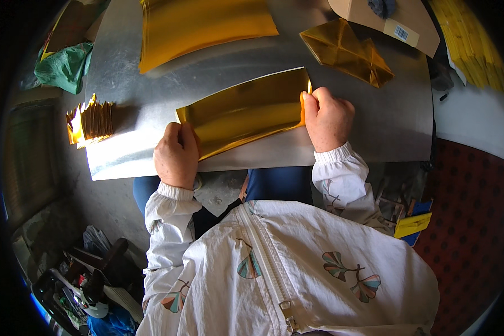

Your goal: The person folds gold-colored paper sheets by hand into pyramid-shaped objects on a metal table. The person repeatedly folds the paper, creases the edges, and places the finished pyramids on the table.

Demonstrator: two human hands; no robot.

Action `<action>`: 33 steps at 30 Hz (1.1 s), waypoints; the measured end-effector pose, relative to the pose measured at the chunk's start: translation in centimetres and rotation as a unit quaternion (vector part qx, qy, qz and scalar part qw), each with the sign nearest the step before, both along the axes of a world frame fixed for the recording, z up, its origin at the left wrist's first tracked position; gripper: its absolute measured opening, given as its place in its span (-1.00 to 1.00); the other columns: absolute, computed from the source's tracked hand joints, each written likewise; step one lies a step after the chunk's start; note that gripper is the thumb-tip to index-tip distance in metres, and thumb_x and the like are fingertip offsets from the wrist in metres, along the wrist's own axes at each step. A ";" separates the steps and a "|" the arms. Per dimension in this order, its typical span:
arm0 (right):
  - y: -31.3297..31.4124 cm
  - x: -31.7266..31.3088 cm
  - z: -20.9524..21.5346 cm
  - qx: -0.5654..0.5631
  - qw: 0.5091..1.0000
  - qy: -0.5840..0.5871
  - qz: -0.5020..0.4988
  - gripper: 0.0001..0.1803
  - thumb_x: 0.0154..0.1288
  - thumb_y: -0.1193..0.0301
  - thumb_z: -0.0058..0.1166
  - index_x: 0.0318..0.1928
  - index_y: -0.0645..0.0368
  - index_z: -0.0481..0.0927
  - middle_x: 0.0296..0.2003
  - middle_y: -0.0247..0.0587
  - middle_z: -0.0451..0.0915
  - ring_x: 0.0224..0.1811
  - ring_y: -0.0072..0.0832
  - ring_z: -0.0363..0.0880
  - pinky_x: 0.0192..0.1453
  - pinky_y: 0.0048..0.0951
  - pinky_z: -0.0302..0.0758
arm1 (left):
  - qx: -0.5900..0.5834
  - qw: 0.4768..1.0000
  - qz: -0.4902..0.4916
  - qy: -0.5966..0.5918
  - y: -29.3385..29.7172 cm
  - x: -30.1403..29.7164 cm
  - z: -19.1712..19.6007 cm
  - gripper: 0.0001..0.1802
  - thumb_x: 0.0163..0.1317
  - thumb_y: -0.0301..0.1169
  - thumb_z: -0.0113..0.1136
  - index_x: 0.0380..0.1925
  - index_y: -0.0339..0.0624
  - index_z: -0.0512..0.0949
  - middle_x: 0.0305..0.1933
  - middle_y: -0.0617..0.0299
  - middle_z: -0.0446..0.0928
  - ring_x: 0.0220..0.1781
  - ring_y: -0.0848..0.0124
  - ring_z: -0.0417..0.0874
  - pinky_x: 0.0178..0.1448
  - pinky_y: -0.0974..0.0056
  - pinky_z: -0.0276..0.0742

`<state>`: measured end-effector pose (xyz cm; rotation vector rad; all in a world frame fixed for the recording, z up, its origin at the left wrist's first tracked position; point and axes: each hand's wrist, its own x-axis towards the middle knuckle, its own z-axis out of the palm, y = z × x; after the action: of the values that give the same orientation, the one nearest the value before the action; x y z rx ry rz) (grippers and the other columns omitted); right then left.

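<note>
Foil sheet [246,115] stretches over the table [392,123], long axis slanting away rightward: my left hand [177,155] pinches its nearer end, my right hand [329,119] the farther, gold spanning between.

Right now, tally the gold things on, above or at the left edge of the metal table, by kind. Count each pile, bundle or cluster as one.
Gold sheet, gripped by left hand and right hand: 1
Flat pile of sheets: 1
Bundle of folded pieces: 1
Folded cluster: 1
Total: 4
</note>
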<state>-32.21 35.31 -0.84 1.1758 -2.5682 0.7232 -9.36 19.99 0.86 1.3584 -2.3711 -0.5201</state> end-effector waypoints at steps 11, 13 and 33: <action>-0.2 0.0 0.0 0.016 1.000 -0.008 -0.003 -0.70 0.29 0.24 0.17 -0.52 0.08 0.47 -0.71 -0.17 0.46 -0.61 -0.09 0.47 -0.25 -0.19 0.42 | 0.012 1.000 0.008 0.000 0.1 0.0 0.2 -0.74 0.31 -0.31 0.14 -0.52 -0.22 0.53 -0.60 0.03 0.58 -0.58 0.12 0.64 -0.46 0.17 0.52; -0.3 -0.1 -0.1 0.018 1.000 -0.002 -0.002 -0.69 0.29 0.23 0.18 -0.52 0.09 0.47 -0.70 -0.16 0.47 -0.61 -0.08 0.47 -0.27 -0.18 0.43 | 0.012 1.000 0.009 0.004 0.1 -0.1 0.3 -0.73 0.31 -0.31 0.14 -0.51 -0.23 0.53 -0.60 0.03 0.58 -0.58 0.12 0.64 -0.47 0.17 0.52; 0.0 -0.4 -0.3 0.075 0.996 -0.041 -0.004 -0.72 0.34 0.19 0.11 -0.43 0.08 0.48 -0.59 -0.17 0.59 -0.51 -0.12 0.55 -0.06 -0.16 0.42 | 0.051 0.995 0.067 -0.058 -0.2 -0.7 0.5 -0.66 0.31 -0.22 0.12 -0.46 -0.30 0.59 -0.53 -0.05 0.60 -0.51 0.05 0.65 -0.37 0.15 0.56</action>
<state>-32.65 35.28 -1.09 1.2020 -2.7344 0.5980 -10.03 19.80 1.31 1.6220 -2.3501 -0.5431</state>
